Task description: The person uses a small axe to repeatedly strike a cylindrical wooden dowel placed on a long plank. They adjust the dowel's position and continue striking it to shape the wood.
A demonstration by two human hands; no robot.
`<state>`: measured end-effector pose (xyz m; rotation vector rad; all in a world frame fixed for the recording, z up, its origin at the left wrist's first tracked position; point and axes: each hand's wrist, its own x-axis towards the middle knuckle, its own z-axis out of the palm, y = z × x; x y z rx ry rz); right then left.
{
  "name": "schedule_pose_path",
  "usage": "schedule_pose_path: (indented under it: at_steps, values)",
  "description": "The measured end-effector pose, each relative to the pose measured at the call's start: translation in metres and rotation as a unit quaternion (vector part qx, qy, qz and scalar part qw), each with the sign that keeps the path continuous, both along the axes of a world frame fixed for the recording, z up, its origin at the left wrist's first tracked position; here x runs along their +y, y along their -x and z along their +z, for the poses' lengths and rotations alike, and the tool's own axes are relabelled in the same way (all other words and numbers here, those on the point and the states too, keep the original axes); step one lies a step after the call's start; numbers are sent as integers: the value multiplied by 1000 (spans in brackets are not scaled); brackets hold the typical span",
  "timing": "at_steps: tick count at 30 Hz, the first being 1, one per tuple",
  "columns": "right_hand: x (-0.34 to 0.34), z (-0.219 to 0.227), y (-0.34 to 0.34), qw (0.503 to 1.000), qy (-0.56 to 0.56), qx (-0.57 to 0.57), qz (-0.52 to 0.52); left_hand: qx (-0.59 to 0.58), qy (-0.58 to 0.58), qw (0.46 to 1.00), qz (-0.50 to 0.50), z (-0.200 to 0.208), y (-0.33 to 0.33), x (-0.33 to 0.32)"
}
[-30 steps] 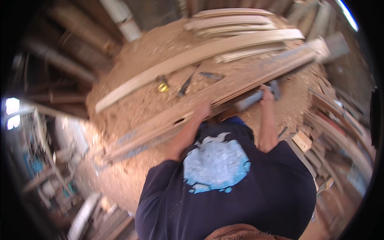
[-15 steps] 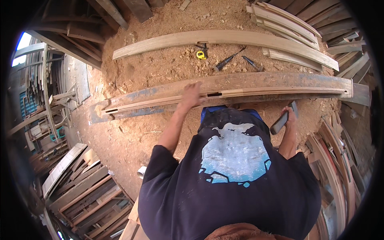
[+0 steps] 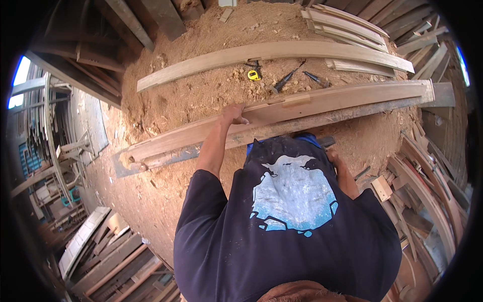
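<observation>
A long wooden plank [image 3: 282, 110] lies across a grey-stained beam [image 3: 352, 116] in front of me, its broad face up. My left hand [image 3: 233, 115] is closed over the plank's far edge left of the middle, thumb against the face. Close to my right side, my right hand [image 3: 338, 159] is partly hidden by my shirt. It is closed round a dark hand tool [image 3: 327, 142], whose blunt end shows just beyond the fingers; its exact kind cannot be made out.
Beyond the beam lie a yellow tape measure [image 3: 253, 75], two dark chisel-like tools [image 3: 285, 80] and another long plank [image 3: 282, 50] on shavings. Stacked boards [image 3: 347, 27] sit at the far right. Lumber [image 3: 422, 196] leans at right; wooden offcuts [image 3: 115, 261] crowd the lower left.
The plank has turned from its slotted edge to its broad face. My left hand has shifted slightly left and down onto its edge. My right hand has come in toward my body with the tool.
</observation>
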<state>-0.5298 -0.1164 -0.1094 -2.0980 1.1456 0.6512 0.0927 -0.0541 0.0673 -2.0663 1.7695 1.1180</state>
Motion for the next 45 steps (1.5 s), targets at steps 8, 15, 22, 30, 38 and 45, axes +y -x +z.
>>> schedule_pose_path:
  at_steps: [8,15,22,30,38,45]
  values:
    - [17,49,-60,984,-85,136,-72,-3,-22,1000,3,0,-1,-4]
    - [45,36,-25,989,-25,27,143,12,5,1000,3,-27,-5,-1]
    - [63,40,-27,972,100,3,211,-4,10,1000,12,-31,-9,2]
    - [79,25,-11,957,149,-27,247,-3,22,1000,6,-15,-2,-1]
    - [84,11,-3,920,206,31,333,3,15,1000,10,-16,-2,-1]
    - [72,24,-6,972,114,-58,195,-21,27,999,-1,-17,-2,2]
